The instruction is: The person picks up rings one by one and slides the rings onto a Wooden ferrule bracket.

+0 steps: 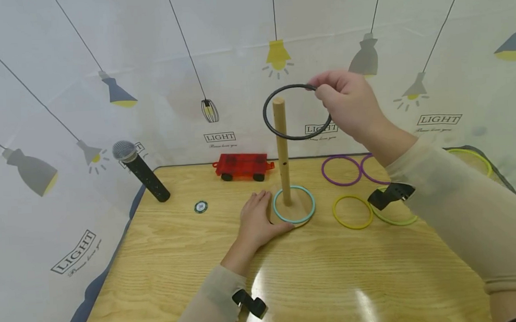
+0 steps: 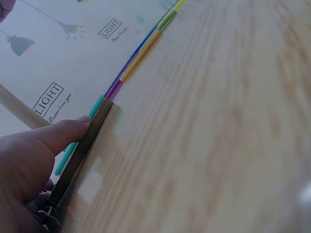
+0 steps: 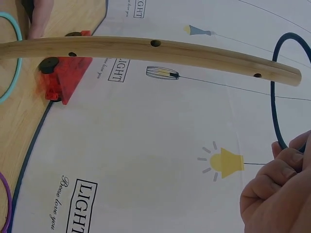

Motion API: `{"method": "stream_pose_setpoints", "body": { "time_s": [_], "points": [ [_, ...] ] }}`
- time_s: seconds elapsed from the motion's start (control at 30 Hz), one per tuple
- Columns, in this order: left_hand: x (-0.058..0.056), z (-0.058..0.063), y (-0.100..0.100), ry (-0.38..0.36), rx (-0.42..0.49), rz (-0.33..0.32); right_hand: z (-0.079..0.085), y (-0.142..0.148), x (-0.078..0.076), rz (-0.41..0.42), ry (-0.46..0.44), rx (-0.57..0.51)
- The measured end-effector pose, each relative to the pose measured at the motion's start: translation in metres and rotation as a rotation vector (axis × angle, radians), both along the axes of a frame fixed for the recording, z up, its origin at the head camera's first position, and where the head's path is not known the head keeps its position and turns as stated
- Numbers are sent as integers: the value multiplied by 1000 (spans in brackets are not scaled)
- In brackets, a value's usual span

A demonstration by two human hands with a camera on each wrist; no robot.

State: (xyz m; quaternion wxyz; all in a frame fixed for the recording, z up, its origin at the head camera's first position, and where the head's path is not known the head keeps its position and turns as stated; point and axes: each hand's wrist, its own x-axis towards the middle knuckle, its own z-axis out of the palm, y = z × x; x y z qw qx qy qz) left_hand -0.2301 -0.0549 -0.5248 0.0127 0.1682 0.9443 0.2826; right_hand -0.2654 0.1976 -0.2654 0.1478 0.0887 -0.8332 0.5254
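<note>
A wooden peg stand has an upright post on a round base. My left hand grips the base's edge, thumb along the front and fingers at the left side. A light-blue ring lies on the base around the post's foot. Up at the post's top, my right hand pinches the right side of a black ring between thumb and fingers. In the head view the post's tip shows inside this ring; in the right wrist view the post crosses in front of the ring's far side.
Purple rings, a yellow ring and a green ring lie right of the stand. Behind stands a red toy wagon. Farther left are a chip and an upright microphone. A printed cloth backs the table.
</note>
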Motion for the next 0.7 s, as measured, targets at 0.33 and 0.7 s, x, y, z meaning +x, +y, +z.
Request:
{"method": "stream_pose_setpoints", "body": {
  "time_s": [0.33, 0.7],
  "points": [
    [1, 2, 2, 9, -2, -1, -39, 0, 8, 53, 8, 29],
    [2, 4, 3, 19, -14, -3, -94, -1, 16, 137, -23, 191]
  ]
}}
